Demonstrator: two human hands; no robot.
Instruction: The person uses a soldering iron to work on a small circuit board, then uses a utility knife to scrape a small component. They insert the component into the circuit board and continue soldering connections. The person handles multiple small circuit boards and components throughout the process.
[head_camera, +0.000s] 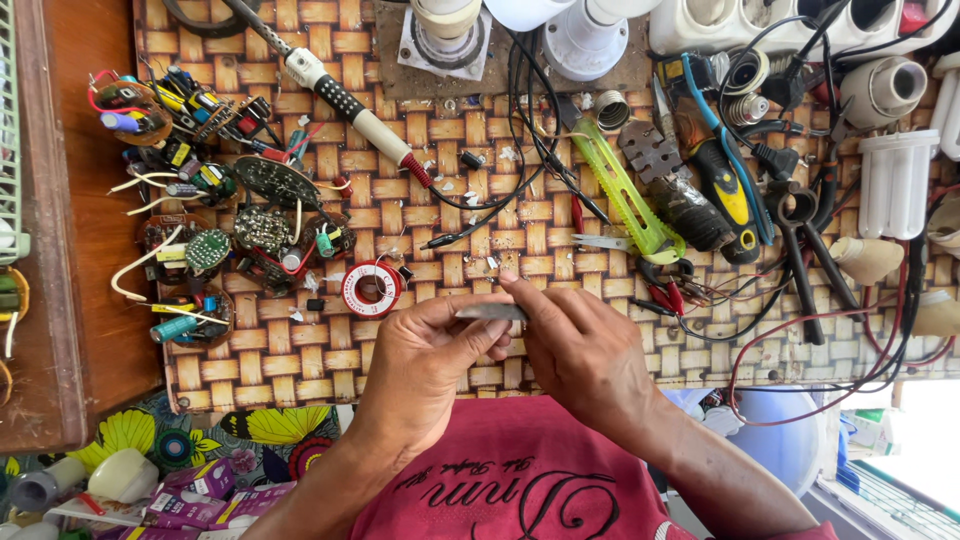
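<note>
Both hands meet over the woven mat (300, 350), and the left hand (420, 365) and right hand (585, 350) pinch a small flat grey piece (490, 312) tight between their fingertips, near the solder reel (371, 289).

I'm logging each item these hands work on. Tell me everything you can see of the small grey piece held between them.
The grey piece is a thin, flat, narrow strip, dull grey and metallic-looking. It lies roughly level, above the woven mat and just right of the red solder spool. The left hand pinches its left end between thumb and fingers; the right hand covers its right end, forefinger along the top. Both ends are hidden, so its full shape cannot be told.
</note>
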